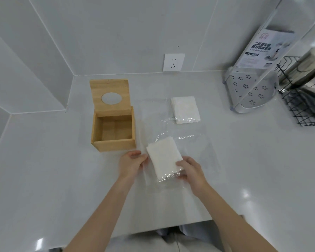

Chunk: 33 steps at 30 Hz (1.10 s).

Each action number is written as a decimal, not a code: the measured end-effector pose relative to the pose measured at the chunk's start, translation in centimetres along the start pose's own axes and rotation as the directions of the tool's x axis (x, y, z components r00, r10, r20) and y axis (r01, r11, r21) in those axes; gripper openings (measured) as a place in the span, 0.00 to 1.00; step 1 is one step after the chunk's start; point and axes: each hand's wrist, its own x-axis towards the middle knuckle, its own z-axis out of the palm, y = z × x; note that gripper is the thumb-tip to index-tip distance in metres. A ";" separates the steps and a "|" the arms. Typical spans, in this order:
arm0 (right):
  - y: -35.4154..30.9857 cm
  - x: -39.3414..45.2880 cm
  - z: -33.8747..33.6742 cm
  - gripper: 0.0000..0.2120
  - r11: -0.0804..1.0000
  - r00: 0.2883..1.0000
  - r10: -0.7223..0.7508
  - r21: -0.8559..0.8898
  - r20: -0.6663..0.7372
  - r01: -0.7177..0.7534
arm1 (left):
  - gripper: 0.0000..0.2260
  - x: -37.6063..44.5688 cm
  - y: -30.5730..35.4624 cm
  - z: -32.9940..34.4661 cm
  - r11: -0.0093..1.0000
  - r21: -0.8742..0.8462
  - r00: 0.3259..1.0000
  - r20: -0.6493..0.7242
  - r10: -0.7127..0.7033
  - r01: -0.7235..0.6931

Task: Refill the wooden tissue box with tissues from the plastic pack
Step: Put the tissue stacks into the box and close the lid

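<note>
Tissues (164, 157) half out of their plastic pack (171, 179), held just above the bench (44, 170) in front of the open wooden tissue box (114, 128).

Right hand (191, 171) pinches the stack's near corner through the film; left hand (131, 162) holds the pack's clear left edge with curled fingers. Judged risk: the soft stack could fan apart or snag on the clinging film, since only one corner is gripped. A second tissue stack (185, 110) lies further back under loose clear wrap (153, 113); where each film ends is hard to trace. Fingertips under the pack are hidden.
</note>
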 end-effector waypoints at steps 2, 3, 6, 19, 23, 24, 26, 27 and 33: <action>0.0 -0.3 0.0 0.08 1.000 1.000 -0.016 -0.018 -0.001 0.016 | 0.03 -0.7 -0.4 -0.3 0.999 0.041 0.997 0.064 -0.030 0.028; 0.0 -0.4 0.1 0.10 0.999 1.000 -0.025 -0.022 -0.004 0.025 | 0.01 -1.1 -0.6 -0.5 0.998 0.058 0.994 0.104 -0.041 0.035; 0.3 -0.8 -0.2 0.12 0.999 0.999 -0.038 -0.020 0.014 0.038 | 0.07 -2.0 -1.0 -1.0 0.995 0.099 0.984 0.171 -0.049 0.033; -1.6 -3.7 -5.3 0.08 0.963 0.906 0.226 -0.222 0.357 -0.153 | 0.06 -2.3 -0.6 -1.4 0.997 0.074 0.992 0.126 0.016 -0.026; -4.1 -5.1 -6.0 0.16 0.909 0.838 0.332 -0.384 0.433 -0.162 | 0.05 -2.4 -0.6 -1.7 0.994 0.098 0.992 0.118 0.033 -0.045; -5.0 -5.4 -6.0 0.15 0.902 0.826 0.335 -0.407 0.453 -0.143 | 0.06 -2.3 -0.5 -1.9 0.992 0.113 0.993 0.111 0.043 -0.055; -6.7 -6.0 -5.7 0.09 0.908 0.822 0.298 -0.409 0.485 -0.087 | 0.10 -2.0 -0.4 -2.2 0.973 0.210 0.991 0.114 0.069 -0.092; -7.7 -6.1 -5.4 0.07 0.914 0.823 0.268 -0.401 0.501 -0.054 | 0.09 -2.0 -0.2 -2.4 0.962 0.255 0.992 0.107 0.072 -0.097; -12.5 -5.7 -2.5 0.08 0.922 0.777 0.155 -0.371 0.610 0.107 | 0.16 -4.2 4.0 -3.1 0.969 0.143 0.968 0.182 0.174 -0.201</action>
